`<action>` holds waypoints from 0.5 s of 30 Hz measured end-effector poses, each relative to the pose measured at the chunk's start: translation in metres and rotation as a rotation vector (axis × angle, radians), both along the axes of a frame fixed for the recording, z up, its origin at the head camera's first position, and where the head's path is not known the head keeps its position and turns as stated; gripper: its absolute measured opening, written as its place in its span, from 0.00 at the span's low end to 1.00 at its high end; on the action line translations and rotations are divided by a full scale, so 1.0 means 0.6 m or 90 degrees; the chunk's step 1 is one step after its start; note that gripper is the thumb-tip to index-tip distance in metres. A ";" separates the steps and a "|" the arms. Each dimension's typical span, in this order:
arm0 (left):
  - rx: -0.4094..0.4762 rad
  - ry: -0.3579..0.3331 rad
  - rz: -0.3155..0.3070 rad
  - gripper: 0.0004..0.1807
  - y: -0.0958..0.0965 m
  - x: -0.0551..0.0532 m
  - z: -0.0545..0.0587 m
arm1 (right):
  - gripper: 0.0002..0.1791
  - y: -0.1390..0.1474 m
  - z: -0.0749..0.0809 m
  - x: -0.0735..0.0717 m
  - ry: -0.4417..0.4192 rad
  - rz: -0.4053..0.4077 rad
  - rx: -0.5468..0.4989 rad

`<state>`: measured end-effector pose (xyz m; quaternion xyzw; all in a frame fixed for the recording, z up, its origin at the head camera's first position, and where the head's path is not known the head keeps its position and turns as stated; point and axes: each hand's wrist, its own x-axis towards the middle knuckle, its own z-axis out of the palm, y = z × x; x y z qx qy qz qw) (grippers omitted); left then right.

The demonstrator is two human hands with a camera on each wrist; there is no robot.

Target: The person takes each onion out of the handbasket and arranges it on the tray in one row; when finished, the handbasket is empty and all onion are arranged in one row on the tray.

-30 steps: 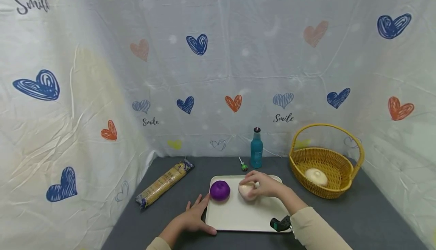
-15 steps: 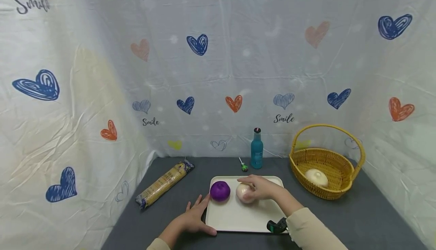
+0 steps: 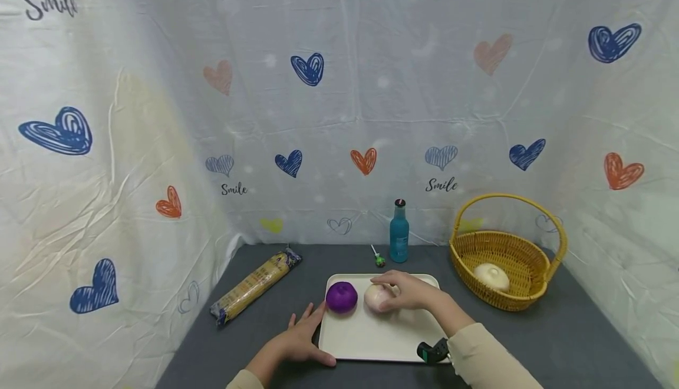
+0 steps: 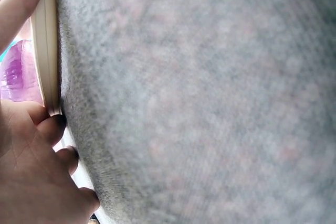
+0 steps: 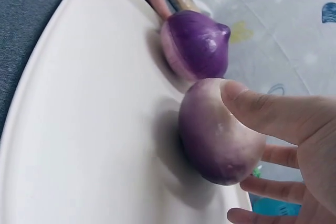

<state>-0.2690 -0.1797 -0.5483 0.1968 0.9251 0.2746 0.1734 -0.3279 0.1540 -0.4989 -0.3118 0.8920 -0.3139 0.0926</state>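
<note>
My right hand (image 3: 405,290) grips a round white-and-purple vegetable (image 3: 375,298) above the cream tray (image 3: 366,342). In the right wrist view, my thumb lies on its pale side (image 5: 223,129), with the other fingers behind it. Its exact kind is unclear. Beside it, at the tray's left back, sits a glossy purple onion (image 3: 342,297). My left hand (image 3: 301,339) is spread at the tray's left side, index finger at the edge and thumb by the front left corner. The left wrist view shows its fingertips along the tray's rim (image 4: 47,51).
A yellow wicker basket (image 3: 477,286) holding a pale round vegetable (image 3: 491,276) stands at the right. Behind the tray are a blue bottle (image 3: 399,236) and a green lollipop (image 3: 379,260). A long yellow packet (image 3: 256,286) lies left. A printed curtain (image 3: 339,100) surrounds the table.
The right hand and the white-and-purple vegetable have shifted slightly left, nearer the purple onion. The left hand has stayed at the tray's edge.
</note>
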 end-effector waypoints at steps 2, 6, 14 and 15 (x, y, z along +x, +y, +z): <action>-0.001 0.001 -0.001 0.72 0.000 0.000 0.002 | 0.34 0.003 0.004 -0.001 0.000 -0.005 0.001; -0.002 -0.002 -0.001 0.72 0.002 0.000 0.004 | 0.34 0.011 0.014 -0.003 -0.004 0.002 -0.009; -0.007 -0.008 0.007 0.72 0.003 0.001 0.001 | 0.33 0.044 0.028 -0.016 0.004 0.001 -0.029; -0.006 -0.006 0.004 0.72 0.003 0.001 0.001 | 0.33 0.049 0.030 -0.018 0.007 -0.001 -0.030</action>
